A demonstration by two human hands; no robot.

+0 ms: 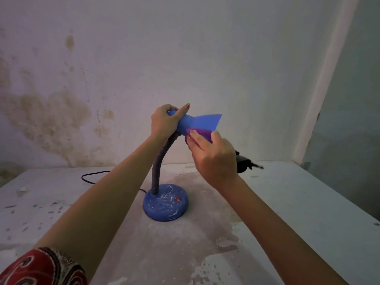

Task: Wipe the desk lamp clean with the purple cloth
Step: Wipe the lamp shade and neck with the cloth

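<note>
The lamp (165, 202) stands mid-table: a round, domed blue base streaked with white scuffs and bearing a small red switch (177, 199), a dark ribbed gooseneck (159, 165) curving up, and a smooth matte blue shade (200, 121) flaring like a funnel toward the right. The left hand (164, 120) wraps the shade's narrow rear end, fingers curled around it, index finger laid straight along the top. The right hand (213, 155) pinches the soft, bunched purple cloth (200, 134) between thumb and fingers and presses it against the shade's underside. A thin black cord (90, 177) loops behind the left forearm. A black object (243, 164), blurred, lies behind the right wrist. The table (308, 202) is pale, worn and blotchy, with flaked paint chips. The plaster wall (51, 112) behind shows brown damp stains. A red patterned sleeve (41, 268) fills the lower left corner.
</note>
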